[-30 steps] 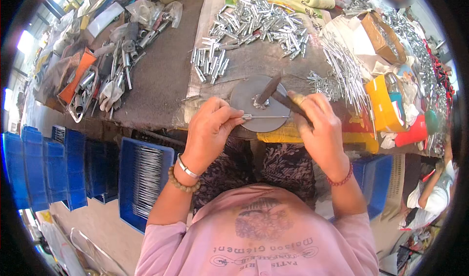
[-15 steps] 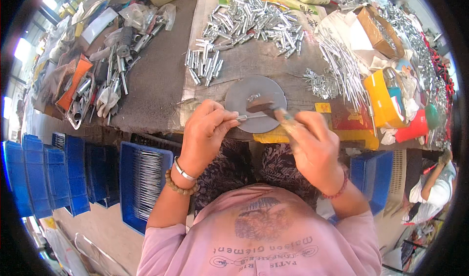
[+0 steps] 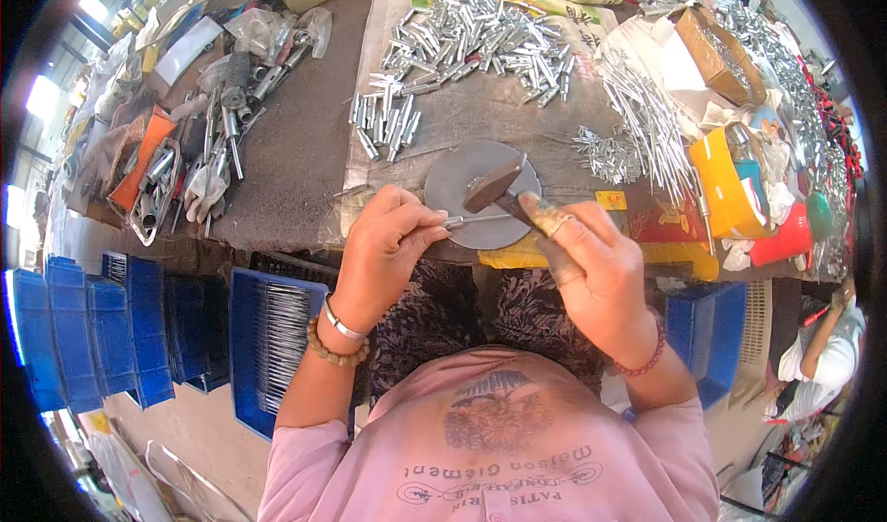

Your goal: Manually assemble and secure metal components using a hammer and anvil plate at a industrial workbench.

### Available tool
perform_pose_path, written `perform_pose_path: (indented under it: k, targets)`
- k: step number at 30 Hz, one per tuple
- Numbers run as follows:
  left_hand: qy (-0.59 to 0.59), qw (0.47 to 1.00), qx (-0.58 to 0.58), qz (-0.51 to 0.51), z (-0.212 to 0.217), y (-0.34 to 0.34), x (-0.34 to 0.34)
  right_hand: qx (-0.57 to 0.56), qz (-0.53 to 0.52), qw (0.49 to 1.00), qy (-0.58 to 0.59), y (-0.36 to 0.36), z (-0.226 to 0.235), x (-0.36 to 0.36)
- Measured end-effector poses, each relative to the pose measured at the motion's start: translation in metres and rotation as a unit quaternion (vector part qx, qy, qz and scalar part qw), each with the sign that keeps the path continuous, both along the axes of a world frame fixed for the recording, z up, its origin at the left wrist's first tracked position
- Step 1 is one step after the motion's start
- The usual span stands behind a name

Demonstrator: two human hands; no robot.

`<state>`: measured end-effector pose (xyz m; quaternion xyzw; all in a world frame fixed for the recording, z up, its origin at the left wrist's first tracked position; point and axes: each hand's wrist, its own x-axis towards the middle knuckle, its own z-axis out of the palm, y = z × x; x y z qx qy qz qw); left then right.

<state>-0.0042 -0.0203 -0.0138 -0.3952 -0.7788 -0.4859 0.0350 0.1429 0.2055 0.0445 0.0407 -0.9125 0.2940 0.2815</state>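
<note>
My left hand (image 3: 390, 245) pinches the end of a thin metal rod (image 3: 480, 218), its sleeve-like thicker end between thumb and fingers. The rod reaches right across a round grey metal plate (image 3: 453, 176) on the bench. My right hand (image 3: 591, 268) is closed around the handle of a hammer (image 3: 494, 182), whose head is held over the plate, just above the rod. Part of the plate is hidden by the hammer. Whether the hammer touches the rod, I cannot tell.
A pile of short metal tubes (image 3: 476, 42) lies beyond the plate. Thin rods (image 3: 647, 120) and small metal pieces (image 3: 605, 157) lie to the right, near a yellow container (image 3: 725, 185). Tools and bags clutter the left. A blue bin of rods (image 3: 242, 337) stands below the bench; another person (image 3: 822, 346) is far right.
The hammer head has turned and shows more clearly, while my right hand has shifted slightly. My left hand still holds the rod in nearly the same place.
</note>
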Motion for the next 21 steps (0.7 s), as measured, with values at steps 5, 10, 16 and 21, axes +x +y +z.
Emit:
perform_pose_path:
  k: [5,10,16,21]
  targets:
    - [-0.014,1.000,-0.008,-0.003,0.002,-0.001,-0.002,0.002,-0.017,0.995,0.096,-0.006,0.008,0.003]
    - [0.011,0.999,-0.026,-0.013,0.002,-0.002,-0.008,0.136,0.041,0.987,-0.072,-0.006,-0.009,0.004]
    - [0.008,0.999,-0.020,-0.029,0.007,-0.005,-0.010,0.063,0.018,0.998,0.010,0.002,0.024,-0.004]
    - [-0.001,0.998,-0.030,-0.047,0.005,-0.004,-0.015,0.099,0.045,0.994,0.002,0.001,-0.009,-0.010]
